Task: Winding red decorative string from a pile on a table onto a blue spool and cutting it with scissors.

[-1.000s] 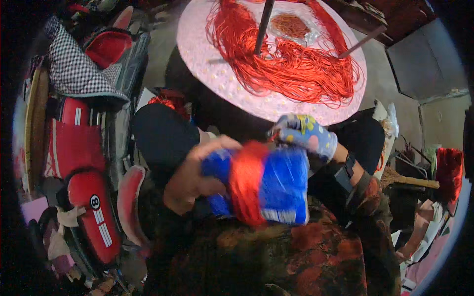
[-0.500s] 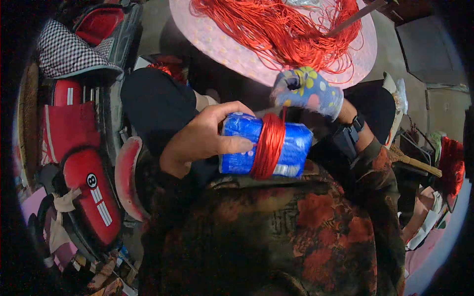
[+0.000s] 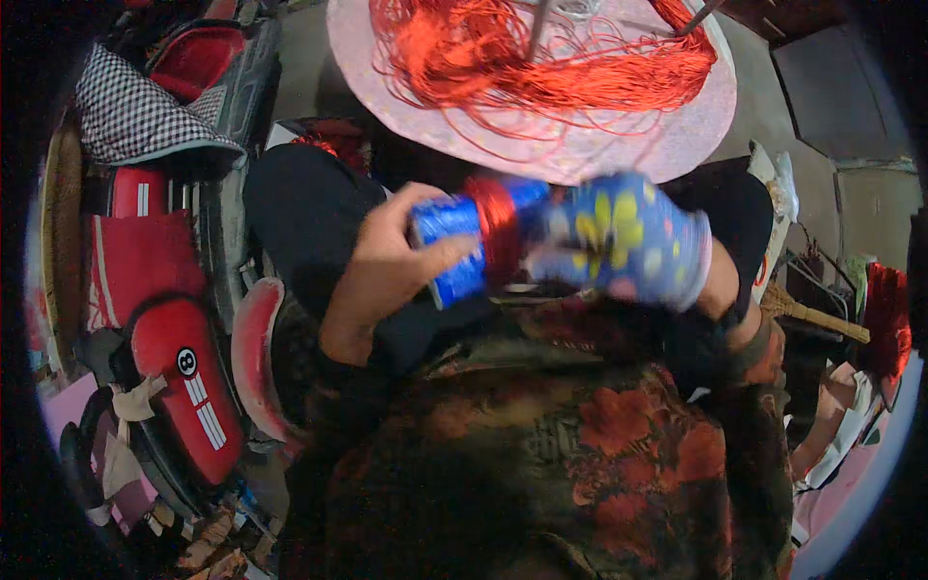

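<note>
blue pack [image 3: 460, 278] is held above the lap, between the two hands, tilted, right end raised. its left end is grasped by the bare left hand [image 3: 387, 261]: thumb laid across the near face, other fingers round the far side. a band of red cord [image 3: 497, 217] is wrapped around the pack's middle.

right hand [image 3: 628, 242] is covered by a blue glove with yellow flowers and dots. it is placed at the pack's right end, which is partly hidden by it. fingers there are motion-blurred; whether they're clenched on cord or released can't be told. contact with the pack can't be confirmed either.

on the far side, a round pink desk [image 3: 667, 145] is seen, with a loose red hank [image 3: 599, 85] spread over it. two thin posts [image 3: 536, 34] are seen there, cut off by the top edge.

left: checked cloth [image 3: 145, 111] is draped at the far end, red padded part [image 3: 188, 387] with white stripes is placed nearer. right: straw broom [image 3: 817, 319] is laid beside a shiny red bundle [image 3: 884, 324].
</note>
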A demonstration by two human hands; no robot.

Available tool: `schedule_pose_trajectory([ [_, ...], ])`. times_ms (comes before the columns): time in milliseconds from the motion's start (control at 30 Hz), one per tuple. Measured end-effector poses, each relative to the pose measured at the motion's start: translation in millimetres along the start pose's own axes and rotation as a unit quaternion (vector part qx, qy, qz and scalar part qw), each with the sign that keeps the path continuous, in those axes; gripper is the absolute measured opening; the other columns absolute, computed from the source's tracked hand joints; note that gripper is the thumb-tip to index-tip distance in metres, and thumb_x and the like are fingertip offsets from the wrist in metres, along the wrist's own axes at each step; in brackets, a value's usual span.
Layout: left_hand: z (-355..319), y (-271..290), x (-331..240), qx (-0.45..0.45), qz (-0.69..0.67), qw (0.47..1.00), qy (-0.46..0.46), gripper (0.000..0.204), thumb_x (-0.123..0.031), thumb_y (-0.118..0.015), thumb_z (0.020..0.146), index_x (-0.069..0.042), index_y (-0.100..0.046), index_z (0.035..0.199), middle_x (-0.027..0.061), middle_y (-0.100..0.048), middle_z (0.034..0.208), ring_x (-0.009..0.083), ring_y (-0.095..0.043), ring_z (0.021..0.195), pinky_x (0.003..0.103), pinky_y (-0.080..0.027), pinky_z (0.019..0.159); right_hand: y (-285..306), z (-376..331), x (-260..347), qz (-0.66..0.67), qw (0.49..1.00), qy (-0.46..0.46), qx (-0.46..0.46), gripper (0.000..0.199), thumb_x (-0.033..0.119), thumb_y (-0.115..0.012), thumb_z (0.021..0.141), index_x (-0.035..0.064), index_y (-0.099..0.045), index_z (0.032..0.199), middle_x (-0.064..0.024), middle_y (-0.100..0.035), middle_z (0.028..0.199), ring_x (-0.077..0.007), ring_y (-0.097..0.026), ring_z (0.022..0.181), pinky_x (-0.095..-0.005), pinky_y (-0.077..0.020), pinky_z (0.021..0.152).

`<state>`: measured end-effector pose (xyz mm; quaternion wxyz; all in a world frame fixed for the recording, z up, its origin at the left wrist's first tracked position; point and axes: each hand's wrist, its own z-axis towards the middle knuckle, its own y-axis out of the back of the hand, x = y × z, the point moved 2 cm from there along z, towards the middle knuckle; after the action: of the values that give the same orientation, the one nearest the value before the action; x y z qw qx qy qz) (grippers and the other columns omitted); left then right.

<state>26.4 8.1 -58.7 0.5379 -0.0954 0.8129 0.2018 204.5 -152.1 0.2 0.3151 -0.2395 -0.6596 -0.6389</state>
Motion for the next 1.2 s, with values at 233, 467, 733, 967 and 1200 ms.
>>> schedule_pose_trajectory([
  [233, -19, 2, -2, 0.110, -0.214, 0.969, -0.062, 0.052, -0.021, -0.074, 0.075, -0.003, -0.056, 0.120, 0.0022, -0.059, 0.105, 0.0118, -0.058, 0.095, 0.028, -0.047, 0.088, -30, -10, -79, 0.159, 0.979, -0.078, -0.098, 0.018, 0.022, -0.065, 0.088, 0.0049, -0.066, 0.091, -0.0103, -0.067, 0.078, -0.0203, -0.065, 0.071, -0.0327, -0.0500, 0.067],
  [467, -1, 3, -2, -0.142, -0.144, 0.979, -0.028, 0.042, -0.022, -0.073, 0.080, -0.001, -0.058, 0.112, 0.0041, -0.061, 0.098, 0.0107, -0.059, 0.085, 0.029, -0.050, 0.078, -32, -24, -17, -0.139, 0.988, 0.036, 0.051, 0.018, 0.016, -0.066, 0.076, 0.0075, -0.062, 0.091, -0.0136, -0.065, 0.078, -0.0343, -0.065, 0.078, -0.0414, -0.0525, 0.067],
  [733, -13, -8, -13, 0.231, -0.142, 0.961, -0.046, 0.052, -0.020, -0.080, 0.070, -0.001, -0.059, 0.114, 0.0060, -0.062, 0.103, 0.0129, -0.059, 0.092, 0.030, -0.048, 0.083, -4, 1, -61, 0.208, 0.974, -0.035, -0.083, 0.022, 0.027, -0.066, 0.087, 0.0052, -0.065, 0.088, -0.0057, -0.067, 0.081, -0.0173, -0.064, 0.071, -0.0296, -0.0500, 0.066],
  [967, -22, 8, -7, -0.073, -0.476, 0.876, -0.037, 0.059, -0.025, -0.074, 0.080, 0.000, -0.050, 0.127, 0.0112, -0.062, 0.114, 0.0211, -0.063, 0.100, 0.033, -0.050, 0.086, -41, -33, -37, 0.048, 0.998, -0.033, -0.008, 0.014, 0.017, -0.055, 0.093, 0.0065, -0.063, 0.097, -0.0125, -0.066, 0.088, -0.0296, -0.065, 0.084, -0.0332, -0.0505, 0.073],
  [1200, -5, -2, -4, 0.074, -0.087, 0.993, 0.038, 0.048, -0.023, -0.079, 0.074, -0.004, -0.058, 0.113, 0.0020, -0.059, 0.100, 0.0092, -0.056, 0.091, 0.028, -0.048, 0.081, 13, 3, -10, 0.027, 0.996, 0.040, -0.072, 0.017, 0.024, -0.068, 0.085, 0.0075, -0.068, 0.089, -0.0090, -0.065, 0.073, -0.0223, -0.064, 0.067, -0.0321, -0.0509, 0.064],
])
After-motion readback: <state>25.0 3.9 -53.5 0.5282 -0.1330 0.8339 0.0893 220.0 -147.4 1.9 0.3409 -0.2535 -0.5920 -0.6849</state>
